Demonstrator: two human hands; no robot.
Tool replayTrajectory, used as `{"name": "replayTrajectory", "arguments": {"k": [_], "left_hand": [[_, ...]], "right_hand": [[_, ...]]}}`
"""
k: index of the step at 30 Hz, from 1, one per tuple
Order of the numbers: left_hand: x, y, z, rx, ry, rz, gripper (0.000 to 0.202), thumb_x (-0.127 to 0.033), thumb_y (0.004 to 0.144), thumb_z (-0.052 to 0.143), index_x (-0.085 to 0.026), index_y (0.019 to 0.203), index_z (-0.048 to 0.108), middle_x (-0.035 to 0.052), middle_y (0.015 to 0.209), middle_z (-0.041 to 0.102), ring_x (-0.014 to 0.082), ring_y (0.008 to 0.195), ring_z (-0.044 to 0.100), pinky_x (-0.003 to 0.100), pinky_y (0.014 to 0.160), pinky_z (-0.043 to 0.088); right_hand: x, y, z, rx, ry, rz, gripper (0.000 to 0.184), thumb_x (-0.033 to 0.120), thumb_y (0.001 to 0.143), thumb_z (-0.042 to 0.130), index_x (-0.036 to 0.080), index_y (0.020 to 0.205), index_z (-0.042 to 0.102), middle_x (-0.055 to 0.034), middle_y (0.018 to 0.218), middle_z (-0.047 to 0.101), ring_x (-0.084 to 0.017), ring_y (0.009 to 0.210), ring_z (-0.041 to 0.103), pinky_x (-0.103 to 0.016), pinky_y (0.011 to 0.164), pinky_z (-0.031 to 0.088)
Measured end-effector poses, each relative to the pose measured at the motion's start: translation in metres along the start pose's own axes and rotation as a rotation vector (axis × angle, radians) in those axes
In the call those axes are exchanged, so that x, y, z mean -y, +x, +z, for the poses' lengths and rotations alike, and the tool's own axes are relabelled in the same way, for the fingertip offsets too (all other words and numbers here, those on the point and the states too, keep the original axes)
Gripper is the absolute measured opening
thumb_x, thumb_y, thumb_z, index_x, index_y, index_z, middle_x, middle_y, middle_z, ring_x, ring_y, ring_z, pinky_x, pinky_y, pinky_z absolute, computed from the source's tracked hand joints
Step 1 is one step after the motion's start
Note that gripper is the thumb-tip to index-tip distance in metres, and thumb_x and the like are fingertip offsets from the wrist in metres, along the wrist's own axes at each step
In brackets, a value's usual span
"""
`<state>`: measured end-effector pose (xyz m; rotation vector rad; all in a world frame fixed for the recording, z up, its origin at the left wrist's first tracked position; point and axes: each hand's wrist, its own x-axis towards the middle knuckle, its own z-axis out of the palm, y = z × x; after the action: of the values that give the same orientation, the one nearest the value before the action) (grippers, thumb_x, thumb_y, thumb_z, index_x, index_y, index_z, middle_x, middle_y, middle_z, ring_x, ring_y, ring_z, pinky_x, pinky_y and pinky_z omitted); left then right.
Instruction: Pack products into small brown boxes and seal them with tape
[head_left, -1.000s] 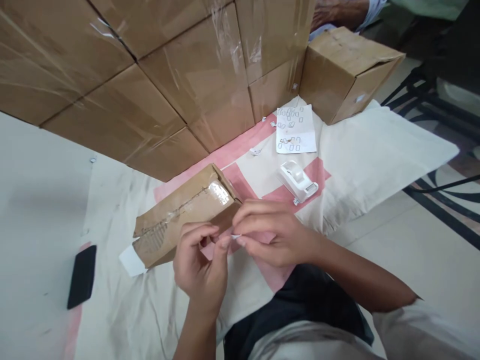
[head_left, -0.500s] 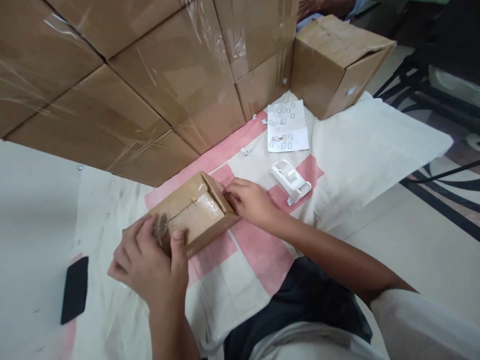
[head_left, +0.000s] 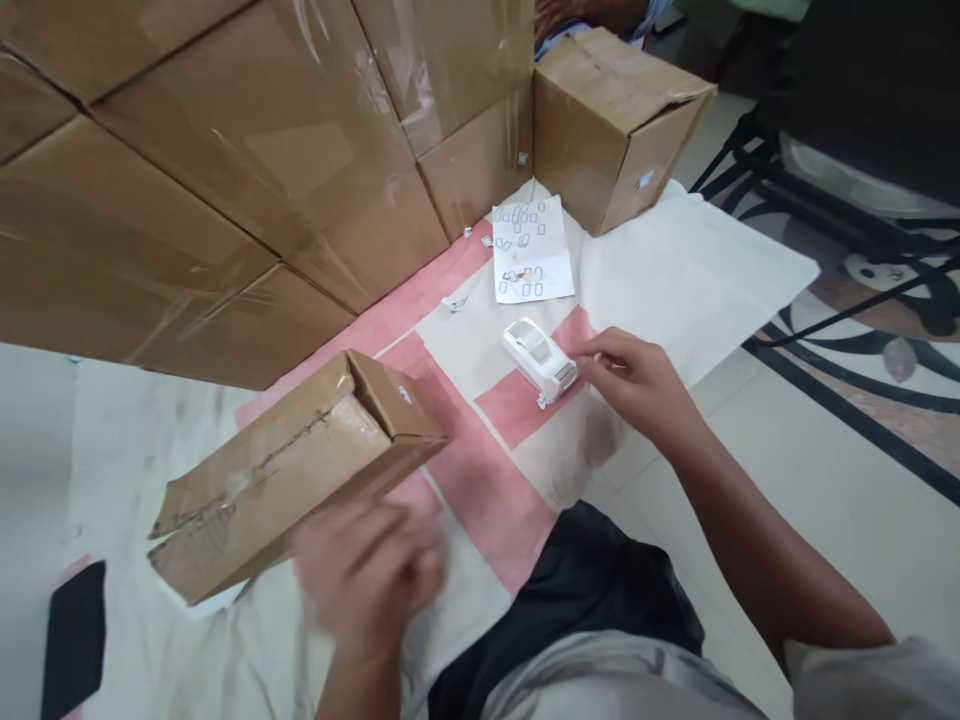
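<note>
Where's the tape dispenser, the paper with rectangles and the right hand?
Tape dispenser (head_left: 538,358), head view: middle of its body.
Paper with rectangles (head_left: 535,254), head view: its middle.
Right hand (head_left: 631,382), head view: back of hand.

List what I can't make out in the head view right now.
Head view:
Left hand: blurred, so its grip is unclear.
Right hand: its own fingers hide any grip; contact with the dispenser can't be told.
Sheet: detail in its marks is too small.
Near box: its walls hide the inside.
Stacked boxes: tops cut off by the upper edge.
</note>
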<state>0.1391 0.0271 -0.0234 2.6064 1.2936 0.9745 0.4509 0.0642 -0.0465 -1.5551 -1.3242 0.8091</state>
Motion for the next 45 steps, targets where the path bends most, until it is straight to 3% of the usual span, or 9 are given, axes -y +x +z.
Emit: {"name": "replayTrajectory", "arguments": {"k": [3, 6, 8, 11, 17, 23, 29, 41, 45], "left_hand": [[-0.027, 0.043, 0.066, -0.072, -0.07, 0.157, 0.033, -0.02, 0.082, 0.071, -0.029, 0.112, 0.059, 0.0047, 0.103, 0.069, 0.0223, 0.094, 0.066, 0.038, 0.082, 0.052], [-0.032, 0.087, 0.126, -0.038, -0.181, 0.025, 0.069, -0.049, 0.08, 0.077, -0.023, 0.136, 0.046, 0.0173, 0.136, 0.056, 0.0317, 0.126, 0.055, 0.047, 0.103, 0.048], [-0.026, 0.103, 0.152, 0.015, -0.194, -0.043, 0.098, -0.061, 0.072, 0.079, -0.022, 0.148, 0.031, 0.0223, 0.154, 0.038, 0.0371, 0.142, 0.041, 0.054, 0.11, 0.041], [-0.016, 0.104, 0.17, 0.053, -0.196, -0.085, 0.108, -0.059, 0.07, 0.08, -0.024, 0.152, 0.019, 0.0234, 0.161, 0.025, 0.0384, 0.148, 0.033, 0.057, 0.113, 0.037], [-0.015, 0.096, 0.171, 0.015, -0.171, -0.109, 0.104, -0.057, 0.071, 0.079, -0.024, 0.152, 0.021, 0.0227, 0.157, 0.031, 0.0373, 0.145, 0.037, 0.053, 0.109, 0.039], [-0.015, 0.099, 0.169, 0.026, -0.199, -0.131, 0.099, -0.069, 0.075, 0.07, -0.023, 0.151, 0.026, 0.0229, 0.156, 0.035, 0.037, 0.143, 0.039, 0.052, 0.109, 0.037], [-0.019, 0.098, 0.168, 0.031, -0.17, -0.14, 0.095, -0.067, 0.077, 0.068, -0.021, 0.15, 0.03, 0.0228, 0.155, 0.038, 0.0357, 0.143, 0.038, 0.049, 0.11, 0.035], [-0.023, 0.094, 0.168, 0.064, -0.1, -0.15, 0.097, -0.057, 0.074, 0.077, -0.023, 0.154, 0.033, 0.0193, 0.158, 0.038, 0.0372, 0.142, 0.038, 0.051, 0.111, 0.037], [-0.028, 0.095, 0.145, 0.135, -0.143, -0.196, 0.099, -0.052, 0.074, 0.079, -0.021, 0.156, 0.032, 0.02, 0.164, 0.028, 0.0401, 0.148, 0.031, 0.055, 0.116, 0.033]], "right_hand": [[-0.002, 0.023, -0.002, 0.155, 0.006, 0.16, 0.02, 0.03, 0.084, 0.064, 0.018, 0.071, 0.071, -0.0031, 0.075, 0.066, -0.017, 0.07, 0.057, -0.029, 0.062, 0.042], [-0.002, 0.039, 0.002, 0.277, 0.059, 0.281, 0.027, 0.034, 0.084, 0.063, 0.017, 0.064, 0.067, -0.0002, 0.059, 0.056, -0.014, 0.059, 0.049, -0.027, 0.055, 0.037], [-0.001, 0.045, 0.007, 0.318, 0.074, 0.338, 0.025, 0.034, 0.081, 0.065, 0.017, 0.064, 0.067, 0.0, 0.056, 0.054, -0.014, 0.056, 0.048, -0.027, 0.052, 0.035], [0.004, 0.05, 0.011, 0.339, 0.075, 0.345, 0.023, 0.033, 0.077, 0.07, 0.017, 0.061, 0.066, -0.0004, 0.056, 0.053, -0.014, 0.057, 0.048, -0.027, 0.051, 0.035], [0.017, 0.023, 0.001, 0.208, 0.057, 0.191, 0.032, 0.031, 0.078, 0.066, 0.018, 0.053, 0.051, 0.0018, 0.059, 0.047, -0.012, 0.059, 0.042, -0.028, 0.056, 0.031], [-0.008, -0.017, 0.004, 0.125, 0.122, 0.29, 0.029, 0.038, 0.083, 0.066, 0.019, 0.063, 0.057, 0.0032, 0.06, 0.047, -0.012, 0.059, 0.041, -0.029, 0.057, 0.029], [-0.029, -0.011, 0.014, 0.106, 0.0, 0.2, 0.026, 0.037, 0.084, 0.064, 0.019, 0.066, 0.062, -0.0012, 0.074, 0.06, -0.017, 0.075, 0.054, -0.031, 0.071, 0.039], [-0.038, -0.01, 0.017, 0.042, -0.19, 0.111, 0.023, 0.035, 0.075, 0.06, 0.02, 0.059, 0.058, -0.0008, 0.069, 0.057, -0.018, 0.07, 0.053, -0.033, 0.071, 0.039], [-0.022, -0.019, 0.014, -0.063, -0.192, 0.04, 0.026, 0.04, 0.078, 0.062, 0.02, 0.062, 0.061, -0.0014, 0.069, 0.057, -0.02, 0.07, 0.053, -0.033, 0.069, 0.039]]}}
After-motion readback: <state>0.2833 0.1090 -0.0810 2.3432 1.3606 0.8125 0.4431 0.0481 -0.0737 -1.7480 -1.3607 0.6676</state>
